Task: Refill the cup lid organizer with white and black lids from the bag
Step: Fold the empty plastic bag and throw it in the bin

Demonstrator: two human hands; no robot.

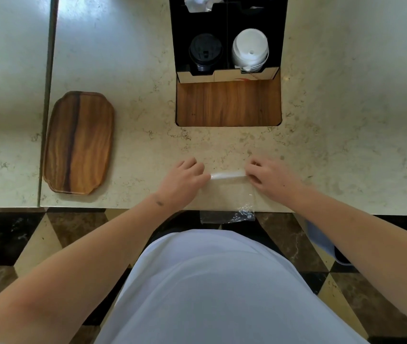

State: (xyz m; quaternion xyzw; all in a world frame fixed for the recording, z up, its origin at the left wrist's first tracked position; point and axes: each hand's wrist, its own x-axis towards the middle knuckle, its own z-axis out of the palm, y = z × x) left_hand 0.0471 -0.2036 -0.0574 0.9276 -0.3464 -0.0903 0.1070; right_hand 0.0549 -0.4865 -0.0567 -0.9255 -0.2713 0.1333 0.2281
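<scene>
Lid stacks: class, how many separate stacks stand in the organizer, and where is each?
2. The black stack stands in the left compartment of the organizer; the white stack stands in the right one. The dark rear compartments may hide more.

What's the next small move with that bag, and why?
Probably keep rolling the clear bag toward the counter edge: both stacks, black lids and white lids, sit in the organizer, and the left hand and right hand pinch the flat bag's rolled end.

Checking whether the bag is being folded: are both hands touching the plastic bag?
Touching. The head view shows the left hand and right hand pressing opposite ends of the plastic bag at its folded edge.
</scene>
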